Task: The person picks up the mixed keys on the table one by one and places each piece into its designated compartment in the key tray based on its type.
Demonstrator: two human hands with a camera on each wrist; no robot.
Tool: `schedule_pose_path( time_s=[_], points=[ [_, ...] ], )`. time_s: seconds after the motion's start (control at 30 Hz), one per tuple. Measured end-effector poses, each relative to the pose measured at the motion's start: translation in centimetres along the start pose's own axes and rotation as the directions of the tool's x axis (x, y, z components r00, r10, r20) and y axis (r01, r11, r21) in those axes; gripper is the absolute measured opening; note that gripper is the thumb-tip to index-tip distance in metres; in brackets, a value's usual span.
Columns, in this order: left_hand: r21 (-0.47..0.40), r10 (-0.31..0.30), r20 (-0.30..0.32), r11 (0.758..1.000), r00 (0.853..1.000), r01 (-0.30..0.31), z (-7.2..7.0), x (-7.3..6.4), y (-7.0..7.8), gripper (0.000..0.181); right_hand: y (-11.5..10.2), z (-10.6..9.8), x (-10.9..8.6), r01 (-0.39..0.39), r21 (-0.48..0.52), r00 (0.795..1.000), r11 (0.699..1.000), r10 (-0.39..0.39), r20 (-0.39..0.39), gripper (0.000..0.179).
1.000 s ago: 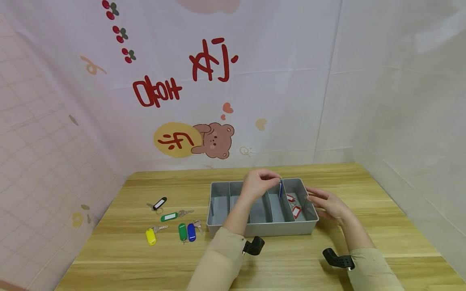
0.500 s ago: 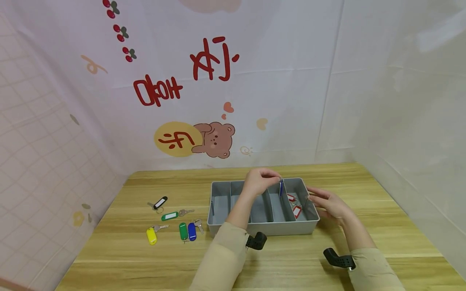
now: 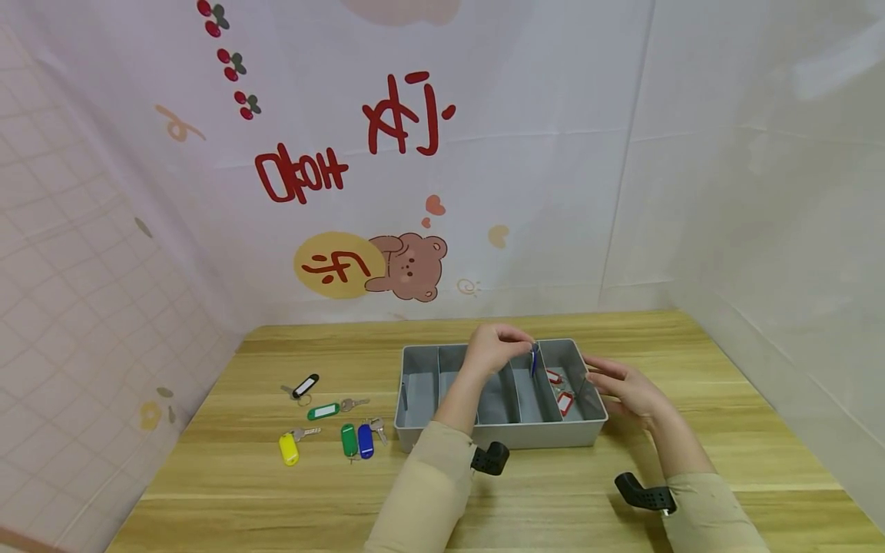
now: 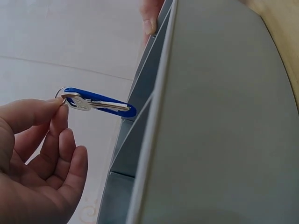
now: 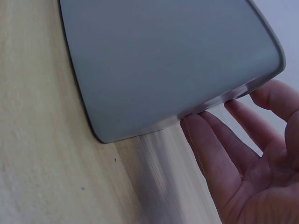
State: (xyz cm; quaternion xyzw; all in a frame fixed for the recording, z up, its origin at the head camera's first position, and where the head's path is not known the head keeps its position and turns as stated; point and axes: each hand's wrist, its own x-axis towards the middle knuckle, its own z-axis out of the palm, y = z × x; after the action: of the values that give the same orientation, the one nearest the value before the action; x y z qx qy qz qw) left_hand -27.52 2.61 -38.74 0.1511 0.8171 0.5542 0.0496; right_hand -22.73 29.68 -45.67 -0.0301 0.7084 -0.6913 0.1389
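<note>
My left hand [image 3: 487, 352] pinches the metal ring of a key with a blue tag [image 4: 100, 100] between thumb and forefinger. In the left wrist view the key [image 4: 112, 105] lies along the tag, and the other fingers curl loosely below. The tag hangs at the top of the second compartment from the right in a grey divided tray [image 3: 528, 436]. At the tray's right end, my right hand [image 3: 629, 392] rests its extended fingers against the outer wall, the thumb near the rim. Two red tags [image 3: 565, 403] lie in the rightmost compartment.
Left of the tray on the wooden table lie keys with a black tag [image 3: 305, 385], a green tag [image 3: 323, 412], a yellow tag [image 3: 288, 448], a second green tag [image 3: 349, 440] and a blue tag [image 3: 366, 442]. A white printed cloth [image 3: 539, 169] stands behind.
My left hand stays above the same compartment, lowering the blue-tagged key by a very small amount at most. The right hand keeps its place at the tray's end.
</note>
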Motion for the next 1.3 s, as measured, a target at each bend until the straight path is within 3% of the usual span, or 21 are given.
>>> schedule_pose_path(
  time_s=[0.97, 1.3],
  points=[
    [0.061, -0.043, -0.015, 0.997, 0.999, 0.044, 0.4, 0.2, -0.9, 0.007, -0.2, 0.1, -0.2, -0.007, -0.031, 1.0, 1.0, 0.006, -0.014, 0.063],
    [0.127, -0.047, -0.041, 0.991, 0.998, 0.052, 0.6, 0.3, -1.1, 0.007, -0.2, 0.1, -0.1, -0.011, -0.024, 1.0, 1.0, 0.011, -0.009, 0.064]
  ],
)
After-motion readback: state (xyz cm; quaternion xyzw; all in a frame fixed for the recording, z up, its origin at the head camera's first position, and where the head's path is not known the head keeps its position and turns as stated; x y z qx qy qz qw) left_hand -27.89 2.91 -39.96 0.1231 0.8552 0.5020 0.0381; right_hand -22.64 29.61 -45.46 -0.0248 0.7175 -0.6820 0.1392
